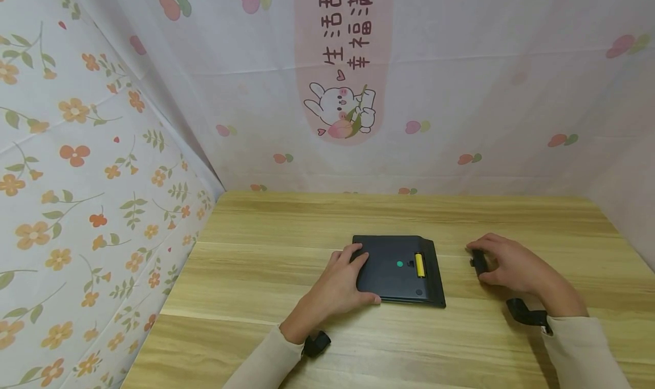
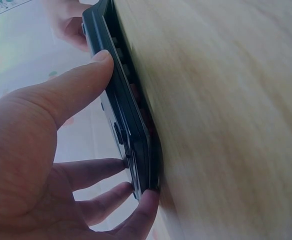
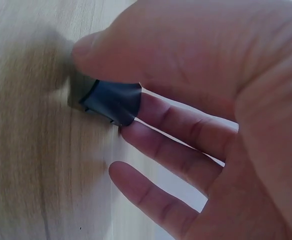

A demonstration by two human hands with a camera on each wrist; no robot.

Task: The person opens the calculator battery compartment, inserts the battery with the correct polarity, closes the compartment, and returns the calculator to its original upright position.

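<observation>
A black calculator [image 1: 384,275] lies face down on the wooden table, its keys glimpsed along the underside in the left wrist view. One yellow battery [image 1: 420,265] sits in the uncovered battery slot of its back. My left hand [image 1: 334,284] holds the calculator's left end, thumb at the near edge and fingers towards the far corner. To the right, apart from the calculator, my right hand [image 1: 517,268] pinches a small black battery cover [image 1: 479,262] between thumb and fingers. The right wrist view shows this curved cover [image 3: 115,102] just over or on the tabletop; I cannot tell which.
The wood-grain table [image 1: 266,218] reaches back to a white printed curtain [image 1: 450,93]. A flowered cloth [image 1: 102,207] hangs along the left side. Black wrist mounts [image 1: 527,314] stick out from both sleeves.
</observation>
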